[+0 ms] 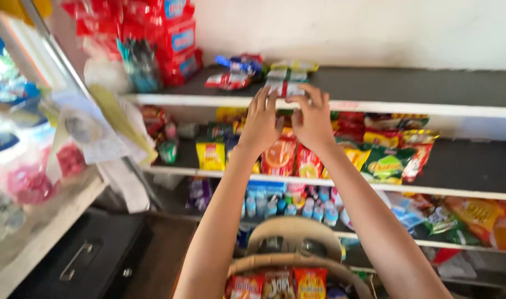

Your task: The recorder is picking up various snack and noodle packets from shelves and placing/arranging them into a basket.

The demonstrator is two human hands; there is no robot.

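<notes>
Both arms are reaching up to the top shelf [408, 86] of a small shop rack. The left hand [260, 123] and the right hand [312, 119] are meeting side by side at the front edge of this shelf, and both are closing their fingers on the same small stack of white packets with red and green marks [284, 83]. The stack is sitting on the dark surface of the top shelf, right at its edge, and the fingertips are pinching it from the front and from both sides.

Just behind the stack, a few loose blue and red packets [236, 72] are lying on the same shelf. Farther to the left, a pile of red boxes [178, 41] is standing against the wall.

The middle shelf [463, 160] below is holding many snack bags: yellow packets [210, 155], orange bags [279, 158] directly under the hands, and a green bag [387, 165] to the right. The lower shelf is carrying a row of small bottles with blue caps [289, 207].

At the bottom of the view, a beige woven basket [294, 260] with a curved handle is hanging near the person's body. Inside it, orange and red snack packs [278, 283] are standing upright, packed close together.

On the left, a black metal box [81, 260] is resting on the floor.
</notes>
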